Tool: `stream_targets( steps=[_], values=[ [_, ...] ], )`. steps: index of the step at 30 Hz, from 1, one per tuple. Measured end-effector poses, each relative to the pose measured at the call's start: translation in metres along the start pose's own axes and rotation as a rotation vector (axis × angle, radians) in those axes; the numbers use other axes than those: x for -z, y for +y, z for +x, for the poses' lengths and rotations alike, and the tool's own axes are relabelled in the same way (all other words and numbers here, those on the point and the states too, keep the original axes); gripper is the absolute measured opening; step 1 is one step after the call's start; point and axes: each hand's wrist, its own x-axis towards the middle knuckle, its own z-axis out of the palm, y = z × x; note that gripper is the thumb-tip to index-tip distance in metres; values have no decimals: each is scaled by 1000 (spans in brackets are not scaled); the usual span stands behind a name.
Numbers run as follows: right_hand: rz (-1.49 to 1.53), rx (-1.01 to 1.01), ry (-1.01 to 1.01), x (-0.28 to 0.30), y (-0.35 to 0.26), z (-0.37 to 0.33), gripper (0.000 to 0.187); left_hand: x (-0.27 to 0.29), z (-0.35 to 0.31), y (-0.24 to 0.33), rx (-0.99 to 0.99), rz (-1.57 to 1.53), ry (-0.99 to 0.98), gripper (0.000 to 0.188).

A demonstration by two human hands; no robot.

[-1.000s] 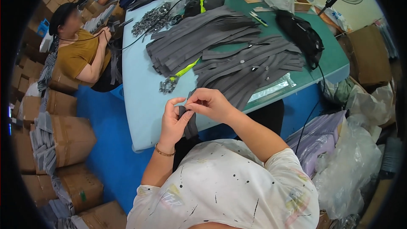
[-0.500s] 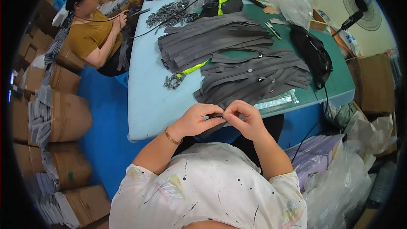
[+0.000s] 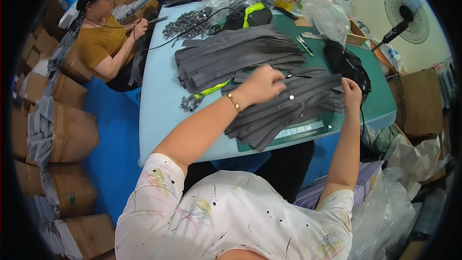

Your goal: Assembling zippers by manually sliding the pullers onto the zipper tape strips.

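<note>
Left forearm [image 3: 204,127]: extended diagonally forward and rightward. Left hand [image 3: 261,84]: back upward, partly curled, slightly blurred. Right forearm [image 3: 345,147]: directed nearly straight forward. Right hand [image 3: 352,92]: pinched, well apart from the left hand.

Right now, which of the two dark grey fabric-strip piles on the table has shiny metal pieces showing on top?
The nearer dark grey fabric-strip pile, beneath the left hand; the farther dark grey pile shows none.

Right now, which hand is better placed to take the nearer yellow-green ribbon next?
Probably the left hand: it is closer to that ribbon, while the right hand, farther right, pinches a grey strip. Blur hides whether the left holds anything.
</note>
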Motion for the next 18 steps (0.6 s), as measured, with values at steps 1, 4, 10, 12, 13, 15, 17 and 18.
stream_targets(
  steps=[1, 4, 10, 12, 13, 15, 17, 18],
  values=[
    [4, 2, 5, -2, 3, 1, 26, 0, 11, -22, -28, 115, 177, 27],
    [-208, 216, 86, -10, -2, -8, 36, 6, 38, -66, 129, 378, 293, 33],
    [-61, 290, 63, -34, -58, -67, 28, -12, 53, -84, 165, 696, 65, 30],
    [-8, 281, 40, -38, -72, -76, 26, -11, 59, -94, 144, 630, 46, 26],
    [46, 279, 4, -41, -77, -81, 24, -8, 61, -99, 136, 565, 35, 21],
    [100, 270, -30, -48, -87, -88, 20, 2, 68, -102, 165, 426, 50, 15],
    [300, 201, -173, -57, -99, -95, 18, 13, 72, -97, 192, 374, 96, 13],
    [346, 164, -206, -64, -105, -100, 18, 18, 72, -98, 169, 350, 152, 13]
  ],
)
